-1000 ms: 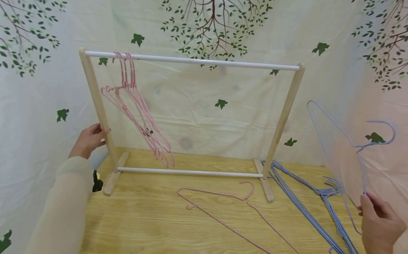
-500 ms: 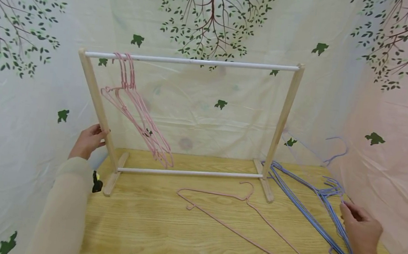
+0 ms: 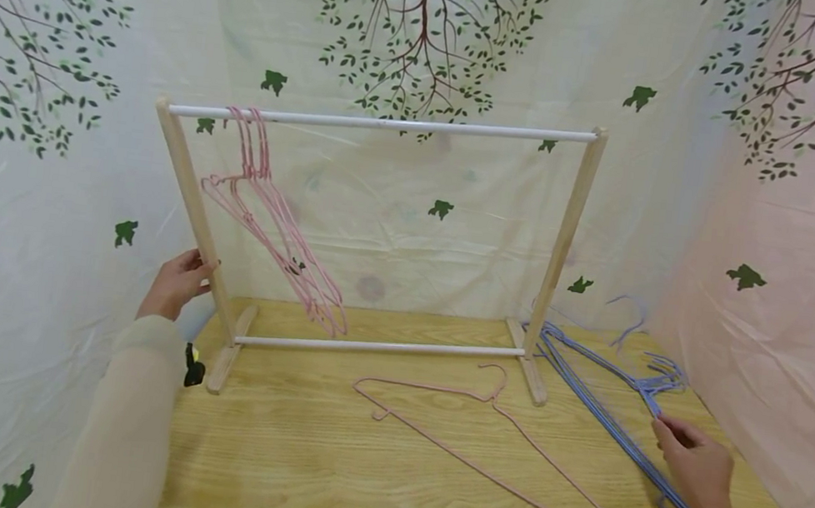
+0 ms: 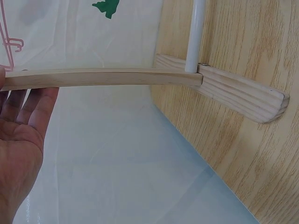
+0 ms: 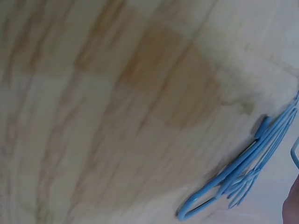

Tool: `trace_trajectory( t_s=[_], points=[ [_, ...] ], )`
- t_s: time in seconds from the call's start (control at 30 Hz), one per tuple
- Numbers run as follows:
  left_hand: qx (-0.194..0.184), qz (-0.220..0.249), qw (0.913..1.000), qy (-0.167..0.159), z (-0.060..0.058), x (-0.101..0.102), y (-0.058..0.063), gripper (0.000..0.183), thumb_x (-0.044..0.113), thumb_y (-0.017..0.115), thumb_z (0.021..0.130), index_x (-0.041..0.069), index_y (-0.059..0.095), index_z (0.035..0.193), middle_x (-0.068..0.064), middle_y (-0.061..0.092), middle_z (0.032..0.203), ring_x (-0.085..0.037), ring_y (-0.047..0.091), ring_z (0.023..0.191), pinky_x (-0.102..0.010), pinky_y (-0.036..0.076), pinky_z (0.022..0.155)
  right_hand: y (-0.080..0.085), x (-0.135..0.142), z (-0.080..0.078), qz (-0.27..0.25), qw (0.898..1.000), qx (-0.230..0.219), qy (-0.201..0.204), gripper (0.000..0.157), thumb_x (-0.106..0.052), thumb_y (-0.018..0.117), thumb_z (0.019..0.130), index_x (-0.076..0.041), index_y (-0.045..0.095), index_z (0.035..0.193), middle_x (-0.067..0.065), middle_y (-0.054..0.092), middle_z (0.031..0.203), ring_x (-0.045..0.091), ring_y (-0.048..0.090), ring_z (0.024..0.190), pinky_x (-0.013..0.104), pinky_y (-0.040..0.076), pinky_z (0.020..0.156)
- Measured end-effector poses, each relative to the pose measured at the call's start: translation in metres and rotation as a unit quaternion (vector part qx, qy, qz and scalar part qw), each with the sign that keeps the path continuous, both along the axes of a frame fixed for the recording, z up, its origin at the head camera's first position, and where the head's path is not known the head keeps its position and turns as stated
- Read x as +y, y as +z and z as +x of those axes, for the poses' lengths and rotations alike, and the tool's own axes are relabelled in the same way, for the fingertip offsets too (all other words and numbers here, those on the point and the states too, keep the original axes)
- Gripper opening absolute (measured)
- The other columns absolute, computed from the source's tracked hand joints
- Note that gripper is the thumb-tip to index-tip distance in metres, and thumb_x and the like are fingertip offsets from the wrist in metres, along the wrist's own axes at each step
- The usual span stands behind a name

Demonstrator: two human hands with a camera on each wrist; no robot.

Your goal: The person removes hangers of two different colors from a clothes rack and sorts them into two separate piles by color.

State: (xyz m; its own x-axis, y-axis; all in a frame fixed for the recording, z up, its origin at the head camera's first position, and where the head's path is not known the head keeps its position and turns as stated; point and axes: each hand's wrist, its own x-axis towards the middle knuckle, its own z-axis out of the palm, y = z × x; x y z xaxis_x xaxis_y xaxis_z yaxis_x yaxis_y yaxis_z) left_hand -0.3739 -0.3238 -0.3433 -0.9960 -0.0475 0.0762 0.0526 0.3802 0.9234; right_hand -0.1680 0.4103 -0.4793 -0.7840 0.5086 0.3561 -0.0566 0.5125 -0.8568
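Grip: right hand (image 3: pixel 696 467) on hanger (image 3: pixel 644 317), apparently

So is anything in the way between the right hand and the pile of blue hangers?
Nothing visible, apart from the blurry blue hanger that the right hand is pinching, right by the blue pile. The flat pink hanger lies off to the left.
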Motion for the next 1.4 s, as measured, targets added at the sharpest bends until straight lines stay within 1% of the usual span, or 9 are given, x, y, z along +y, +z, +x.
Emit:
trace_trajectory(
  t_s=[0.2,0.5,0.63,0.77,0.83,0.93,1.07,1.2,1.4],
  points=[
    [0.002,0.004,1.0000,-0.009,0.000,0.000,0.000,0.062,0.027,0.041,0.108,0.003,0.015,0.158,-0.027,0.028,0.155,-0.043,0.034,0.138,-0.055,0.035,0.111,-0.006,0.004,0.001,0.034,0.997,-0.063,0.012,0.036,-0.027,0.071,0.093,0.008,0.074,0.102,-0.010,0.069,0.069,0.005,0.064,0.060,0.017,0.052,0.050],
    [0.001,0.008,0.9999,-0.009,0.000,0.000,0.001,0.061,0.027,0.042,0.108,0.002,0.016,0.158,-0.027,0.029,0.155,-0.042,0.035,0.138,-0.055,0.035,0.111,-0.011,0.019,-0.001,0.075,0.991,-0.108,0.005,0.047,-0.035,0.065,0.096,0.010,0.070,0.111,0.004,0.071,0.075,0.008,0.064,0.059,0.021,0.050,0.047],
    [0.000,0.010,0.9999,-0.006,0.001,0.000,0.001,0.060,0.024,0.041,0.108,0.001,0.017,0.158,-0.027,0.030,0.155,-0.042,0.035,0.138,-0.054,0.034,0.111,-0.011,0.028,-0.004,0.131,0.983,-0.128,-0.013,0.045,-0.034,0.062,0.098,0.006,0.070,0.115,0.014,0.074,0.085,0.000,0.057,0.061,0.022,0.045,0.056],
    [-0.002,0.006,1.0000,-0.004,0.001,-0.001,0.001,0.060,0.025,0.041,0.108,0.001,0.017,0.158,-0.027,0.029,0.155,-0.042,0.035,0.138,-0.054,0.035,0.111,-0.008,0.038,-0.008,0.162,0.974,-0.148,-0.049,0.041,-0.029,0.059,0.098,0.004,0.068,0.119,0.020,0.073,0.099,-0.012,0.043,0.067,0.030,0.040,0.067],
    [-0.003,0.005,1.0000,-0.004,0.001,-0.001,0.000,0.060,0.026,0.042,0.108,0.002,0.017,0.158,-0.026,0.029,0.155,-0.042,0.035,0.138,-0.054,0.035,0.111,-0.006,0.040,-0.010,0.157,0.974,-0.147,-0.063,0.040,-0.027,0.059,0.097,0.004,0.067,0.120,0.018,0.073,0.097,-0.009,0.044,0.069,0.032,0.039,0.070],
    [-0.003,0.009,0.9999,-0.005,0.000,-0.001,0.000,0.060,0.026,0.042,0.108,0.003,0.017,0.158,-0.025,0.029,0.156,-0.041,0.034,0.139,-0.054,0.034,0.111,-0.003,0.039,-0.012,0.152,0.977,-0.129,-0.079,0.037,-0.026,0.060,0.096,0.003,0.070,0.118,-0.004,0.072,0.080,-0.007,0.046,0.072,0.030,0.039,0.071],
    [0.002,0.008,0.9999,-0.008,-0.001,-0.003,0.000,0.061,0.026,0.042,0.108,0.003,0.017,0.158,-0.025,0.029,0.156,-0.042,0.034,0.139,-0.055,0.034,0.111,0.003,0.030,-0.018,0.133,0.982,-0.098,-0.089,0.035,-0.025,0.062,0.095,0.003,0.072,0.114,-0.037,0.048,0.067,-0.017,0.041,0.067,0.019,0.037,0.066],
    [0.002,0.007,0.9999,-0.009,0.000,-0.003,0.000,0.060,0.026,0.041,0.108,0.002,0.017,0.158,-0.026,0.029,0.156,-0.042,0.034,0.139,-0.055,0.035,0.111,0.010,0.014,-0.025,0.084,0.990,-0.063,-0.090,0.034,-0.022,0.066,0.093,0.004,0.072,0.113,-0.044,0.043,0.064,-0.020,0.042,0.061,0.009,0.036,0.060],
    [0.001,0.007,1.0000,-0.005,-0.002,-0.003,-0.001,0.061,0.027,0.041,0.108,0.002,0.017,0.158,-0.026,0.029,0.156,-0.042,0.034,0.138,-0.054,0.035,0.111,0.020,-0.014,-0.036,0.055,0.996,-0.023,-0.062,0.033,-0.022,0.067,0.094,0.006,0.072,0.110,-0.042,0.048,0.067,-0.015,0.048,0.063,0.008,0.040,0.057]
  ],
)
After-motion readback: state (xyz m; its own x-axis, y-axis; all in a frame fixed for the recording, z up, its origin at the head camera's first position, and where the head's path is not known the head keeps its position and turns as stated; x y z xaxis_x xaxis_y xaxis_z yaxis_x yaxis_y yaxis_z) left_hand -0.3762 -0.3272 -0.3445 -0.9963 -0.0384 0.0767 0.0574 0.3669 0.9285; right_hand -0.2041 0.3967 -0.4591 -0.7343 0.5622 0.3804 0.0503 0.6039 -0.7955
